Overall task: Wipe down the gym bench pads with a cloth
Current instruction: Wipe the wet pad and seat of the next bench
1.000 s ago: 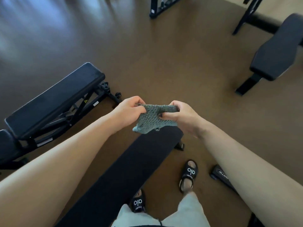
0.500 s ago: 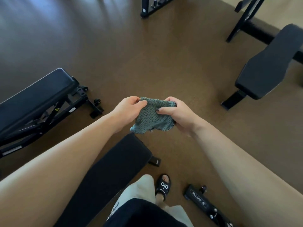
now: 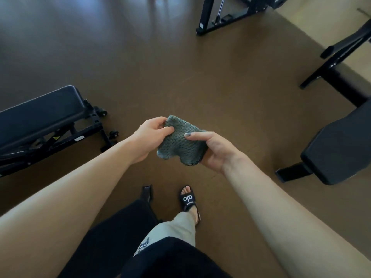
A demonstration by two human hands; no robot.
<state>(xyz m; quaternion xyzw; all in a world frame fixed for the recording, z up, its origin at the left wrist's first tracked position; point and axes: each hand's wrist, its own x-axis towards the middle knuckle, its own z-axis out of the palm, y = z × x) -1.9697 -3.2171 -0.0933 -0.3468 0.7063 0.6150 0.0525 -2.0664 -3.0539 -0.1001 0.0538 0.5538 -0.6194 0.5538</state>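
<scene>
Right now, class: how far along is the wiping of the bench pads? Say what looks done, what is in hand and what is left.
Done: nothing provable; no pad shows wipe marks. In hand: the left hand and right hand hold the green cloth above the floor, touching no pad. Left: the left bench pad and right bench pad.

- The floor [image 3: 180, 77] is brown and bare, with a paler strip at the far right.
- A black sandal [image 3: 188, 199] with white lettering stands flat on the floor, toes showing at its front.
- A light trouser leg [image 3: 172, 229] rises from the sandal toward the viewer.
- A black machine frame [image 3: 224, 17] stands on the floor, well beyond the sandal.
</scene>
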